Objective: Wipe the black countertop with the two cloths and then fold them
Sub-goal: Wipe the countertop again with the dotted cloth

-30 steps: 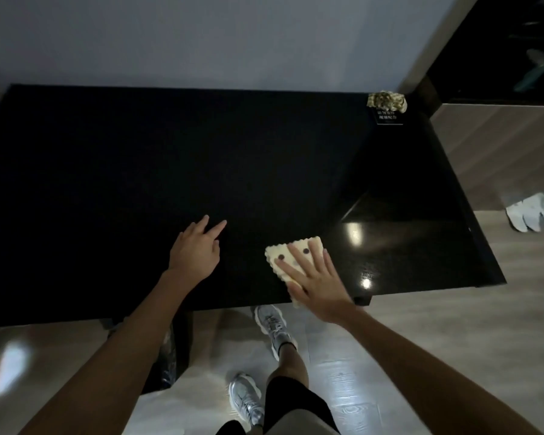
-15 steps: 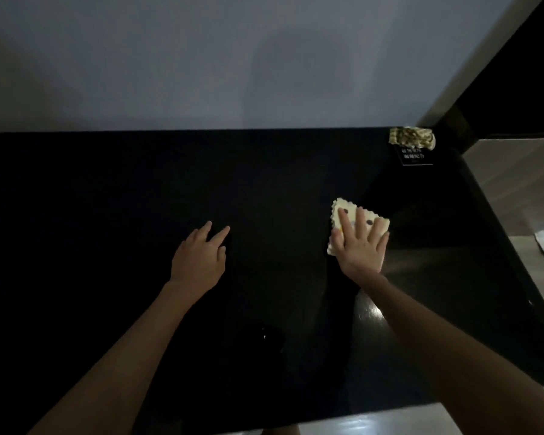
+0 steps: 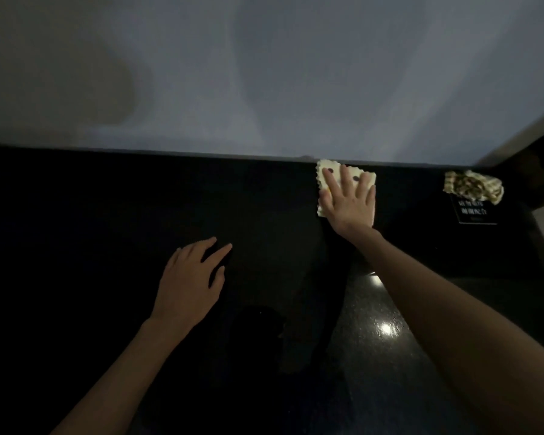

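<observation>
A cream cloth (image 3: 325,169) with dark dots and a scalloped edge lies flat on the black countertop (image 3: 107,215), close to the back wall. My right hand (image 3: 349,202) presses on it with straight, spread fingers. My left hand (image 3: 190,284) rests flat on the bare countertop, nearer to me and to the left, holding nothing. A second cloth (image 3: 473,185), striped and crumpled, sits at the back right corner.
A small black sign (image 3: 476,211) with pale lettering lies just in front of the crumpled cloth. A grey wall (image 3: 264,73) runs along the back edge of the counter. A ceiling light reflects on the surface at the right (image 3: 385,328).
My right hand has slid the cream cloth from the front edge away from me to the back wall. The left hand has stayed flat on the counter. The view has tilted up.
</observation>
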The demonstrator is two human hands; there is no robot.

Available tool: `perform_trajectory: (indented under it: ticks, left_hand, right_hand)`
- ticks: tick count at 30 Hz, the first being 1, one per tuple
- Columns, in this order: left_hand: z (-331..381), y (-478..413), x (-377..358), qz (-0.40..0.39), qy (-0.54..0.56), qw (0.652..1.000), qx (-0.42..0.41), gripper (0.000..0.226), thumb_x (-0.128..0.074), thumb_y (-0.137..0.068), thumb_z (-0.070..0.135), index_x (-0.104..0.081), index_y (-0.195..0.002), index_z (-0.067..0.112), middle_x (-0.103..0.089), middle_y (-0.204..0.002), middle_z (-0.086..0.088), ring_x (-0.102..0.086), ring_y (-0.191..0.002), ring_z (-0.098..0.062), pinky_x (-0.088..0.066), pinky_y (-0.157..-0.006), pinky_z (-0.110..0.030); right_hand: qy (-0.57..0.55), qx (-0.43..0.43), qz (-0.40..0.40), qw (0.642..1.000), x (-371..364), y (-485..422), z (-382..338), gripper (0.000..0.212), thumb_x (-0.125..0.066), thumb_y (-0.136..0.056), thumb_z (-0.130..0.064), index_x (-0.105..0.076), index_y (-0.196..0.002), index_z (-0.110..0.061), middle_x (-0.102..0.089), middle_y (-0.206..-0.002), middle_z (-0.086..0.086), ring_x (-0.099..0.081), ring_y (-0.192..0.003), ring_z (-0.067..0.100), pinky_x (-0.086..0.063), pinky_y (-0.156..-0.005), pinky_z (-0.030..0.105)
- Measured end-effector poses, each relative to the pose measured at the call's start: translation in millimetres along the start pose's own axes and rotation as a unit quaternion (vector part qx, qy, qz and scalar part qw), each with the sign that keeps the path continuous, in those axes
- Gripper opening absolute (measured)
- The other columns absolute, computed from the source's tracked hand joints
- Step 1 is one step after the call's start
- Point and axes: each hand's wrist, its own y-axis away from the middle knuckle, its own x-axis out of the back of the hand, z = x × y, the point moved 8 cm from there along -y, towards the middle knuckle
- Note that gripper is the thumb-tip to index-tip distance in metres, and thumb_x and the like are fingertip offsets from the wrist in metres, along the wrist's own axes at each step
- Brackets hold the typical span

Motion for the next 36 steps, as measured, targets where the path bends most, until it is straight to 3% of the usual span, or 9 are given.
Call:
perform_trajectory:
  ticks: [7, 13, 15, 19, 21, 23, 27, 31, 36]
  left_hand:
    - [-7, -6, 7, -0.04, -0.023, 0.998, -0.042, 0.057, -0.044, -0.094, 0.02, -0.025, -0.142, 0.043, -0.03, -0.15, 0.007, -0.029, -0.136, -0.012, -0.004, -0.115, -0.039]
    - [-10, -3, 11, -0.077, -0.02, 0.996, -0.036, 0.058, -0.041, -0.095, 0.018, -0.021, -0.144, 0.042, -0.02, -0.153, 0.013, -0.02, -0.139, -0.008, -0.001, -0.117, -0.04]
    - [-10, -1, 12, -0.077, -0.01, 0.996, -0.035, 0.056, -0.041, -0.095, 0.018, -0.023, -0.144, 0.04, -0.019, -0.154, 0.013, -0.019, -0.14, -0.007, 0.0, -0.117, -0.038]
    - [-18, -3, 18, -0.04, 0.006, 0.999, -0.015, 0.053, -0.044, -0.095, 0.021, -0.028, -0.142, 0.039, -0.021, -0.154, 0.01, -0.023, -0.139, -0.008, -0.003, -0.114, -0.033]
    - [-24, -3, 21, -0.035, 0.008, 0.999, 0.002, 0.051, -0.043, -0.095, 0.022, -0.029, -0.142, 0.038, -0.022, -0.154, 0.007, -0.024, -0.139, -0.01, -0.011, -0.117, -0.035]
    - [-29, -3, 22, -0.043, 0.005, 0.999, 0.011, 0.05, -0.042, -0.096, 0.024, -0.029, -0.142, 0.038, -0.022, -0.154, 0.005, -0.024, -0.139, -0.012, -0.02, -0.117, -0.036]
    - [-38, 4, 24, -0.047, -0.014, 0.998, 0.029, 0.05, -0.04, -0.096, 0.026, -0.026, -0.143, 0.04, -0.02, -0.154, 0.004, -0.026, -0.138, -0.014, -0.022, -0.114, -0.034]
    - [-49, 29, 28, -0.04, -0.035, 0.997, 0.048, 0.05, -0.038, -0.097, 0.028, -0.023, -0.144, 0.037, -0.019, -0.155, 0.004, -0.026, -0.138, -0.014, -0.023, -0.114, -0.033]
    - [-62, 74, 33, -0.046, -0.045, 0.997, 0.05, 0.051, -0.036, -0.098, 0.031, -0.02, -0.146, 0.035, -0.016, -0.155, 0.004, -0.025, -0.138, -0.012, -0.023, -0.113, -0.03]
  right_hand:
    - [0.058, 0.178, -0.03, 0.982, -10, -16, -108, 0.054, -0.016, -0.101, -0.048, 0.005, -0.15, -0.042, 0.007, -0.162, -0.003, 0.011, -0.146, 0.038, 0.006, -0.116, 0.052]
    - [0.072, 0.38, -0.027, 0.922, -25, 45, -145, 0.053, -0.013, -0.098, -0.049, -0.005, -0.15, -0.042, -0.006, -0.162, -0.002, 0.003, -0.147, 0.033, 0.001, -0.118, 0.049]
    - [0.049, 0.352, -0.034, 0.934, -23, 42, -112, 0.053, -0.012, -0.096, -0.051, -0.006, -0.149, -0.046, -0.006, -0.161, -0.006, 0.003, -0.148, 0.028, -0.001, -0.119, 0.048]
    - [0.002, 0.099, 0.004, 0.995, -3, 1, -25, 0.052, -0.01, -0.095, -0.053, -0.002, -0.146, -0.05, 0.002, -0.162, -0.009, 0.007, -0.148, 0.031, 0.001, -0.119, 0.05]
    - [-0.002, 0.025, -0.013, 1.0, -1, -14, -24, 0.051, -0.015, -0.099, -0.05, 0.001, -0.148, -0.048, 0.008, -0.161, -0.007, 0.013, -0.146, 0.035, 0.007, -0.118, 0.051]
    - [0.005, 0.019, -0.017, 1.0, -2, -22, -51, 0.052, -0.017, -0.101, -0.048, 0.001, -0.149, -0.046, 0.009, -0.161, -0.005, 0.014, -0.145, 0.039, 0.009, -0.116, 0.053]
    - [0.062, 0.164, -0.021, 0.984, -13, -14, -128, 0.052, -0.015, -0.101, -0.047, 0.004, -0.149, -0.044, 0.008, -0.162, -0.005, 0.012, -0.145, 0.041, 0.007, -0.116, 0.052]
    - [0.107, 0.321, -0.021, 0.941, -25, 35, -165, 0.059, 0.003, -0.09, -0.053, 0.004, -0.149, -0.044, 0.0, -0.162, -0.003, 0.007, -0.145, 0.041, 0.002, -0.116, 0.054]
    - [0.082, 0.399, -0.033, 0.912, -43, 120, -159, 0.05, -0.01, -0.099, -0.049, 0.001, -0.148, -0.047, -0.002, -0.162, -0.007, 0.009, -0.146, 0.037, 0.007, -0.117, 0.051]
